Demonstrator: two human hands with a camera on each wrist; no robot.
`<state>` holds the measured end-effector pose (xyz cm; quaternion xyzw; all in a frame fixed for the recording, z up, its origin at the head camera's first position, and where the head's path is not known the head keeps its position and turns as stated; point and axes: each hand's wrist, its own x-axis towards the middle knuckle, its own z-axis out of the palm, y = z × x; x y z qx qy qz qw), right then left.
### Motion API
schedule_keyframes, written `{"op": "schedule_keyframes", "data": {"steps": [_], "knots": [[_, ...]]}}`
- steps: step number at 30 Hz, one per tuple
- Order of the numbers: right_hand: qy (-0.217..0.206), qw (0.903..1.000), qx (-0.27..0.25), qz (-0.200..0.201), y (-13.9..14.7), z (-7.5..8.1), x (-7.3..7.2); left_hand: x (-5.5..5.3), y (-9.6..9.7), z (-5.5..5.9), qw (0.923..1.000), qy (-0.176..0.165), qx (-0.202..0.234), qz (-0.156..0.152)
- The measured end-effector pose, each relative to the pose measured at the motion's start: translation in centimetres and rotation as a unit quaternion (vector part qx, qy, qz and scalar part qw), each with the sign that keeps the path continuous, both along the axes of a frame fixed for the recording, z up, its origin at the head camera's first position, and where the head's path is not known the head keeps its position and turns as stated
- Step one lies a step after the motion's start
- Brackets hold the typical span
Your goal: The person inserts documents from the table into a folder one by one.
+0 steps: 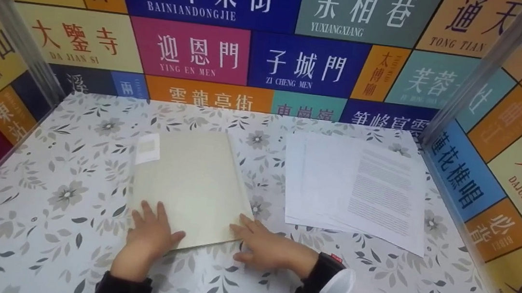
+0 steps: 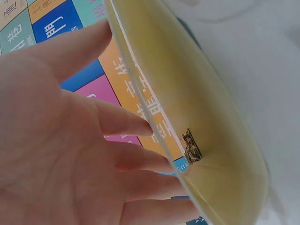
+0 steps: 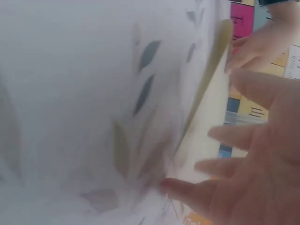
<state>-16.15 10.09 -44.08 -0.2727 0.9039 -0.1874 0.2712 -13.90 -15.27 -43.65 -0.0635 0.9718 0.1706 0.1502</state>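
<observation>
A cream file folder point(image 1: 190, 178) lies on the table with its cover down over it, a white label point(image 1: 148, 148) at its upper left. My left hand point(image 1: 151, 232) rests on the folder's lower left corner with fingers spread. In the left wrist view its fingertips lie along the cover's edge, and a metal clip point(image 2: 191, 147) shows in the gap under the bowed cover. Over at the lower right corner, my right hand point(image 1: 264, 248) touches the folder with extended fingers. The right wrist view shows those fingers point(image 3: 229, 166) spread beside the folder's edge.
To the right of the folder lie several overlapping white sheets point(image 1: 320, 186), the rightmost a printed page point(image 1: 382, 193). A floral-patterned cover point(image 1: 67, 194) spans the table. Panels with large lettering point(image 1: 188, 51) stand behind and along both sides.
</observation>
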Motion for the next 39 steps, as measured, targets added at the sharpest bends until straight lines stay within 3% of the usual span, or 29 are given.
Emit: {"op": "schedule_keyframes", "data": {"steps": [3, 7, 14, 19, 23, 30, 37, 39], "knots": [[-0.010, 0.9975, -0.037, -0.060, 0.0, 0.3, -0.6, 0.0, -0.1, 0.0, 1.0000, 0.001, 0.003, 0.001], [-0.039, 0.9865, -0.103, -0.121, 0.0, 0.0, -1.6, 0.1, -0.1, 0.1, 0.9999, -0.001, 0.012, -0.001], [-0.045, 0.9823, -0.125, -0.133, -0.3, -0.6, -2.2, 0.2, -0.1, 0.0, 0.9998, 0.004, 0.019, -0.004], [-0.053, 0.9721, -0.142, -0.179, -0.9, -0.8, -2.5, 0.1, -0.1, -0.1, 0.9999, 0.008, 0.011, -0.005], [-0.098, 0.9410, -0.220, -0.237, -1.1, -0.8, -3.2, 0.1, -0.1, -0.3, 0.9999, 0.008, 0.008, -0.001], [-0.180, 0.8630, -0.315, -0.351, -1.5, -1.0, -3.9, 0.3, -0.2, -0.3, 0.9999, 0.011, 0.008, -0.003], [-0.228, 0.8100, -0.374, -0.390, -1.7, -0.9, -4.3, 0.5, -0.3, -0.3, 0.9997, 0.016, 0.009, -0.014], [-0.241, 0.8035, -0.396, -0.373, -1.6, -1.2, -4.5, 0.5, -0.3, -0.3, 0.9997, 0.015, 0.013, -0.016]]}}
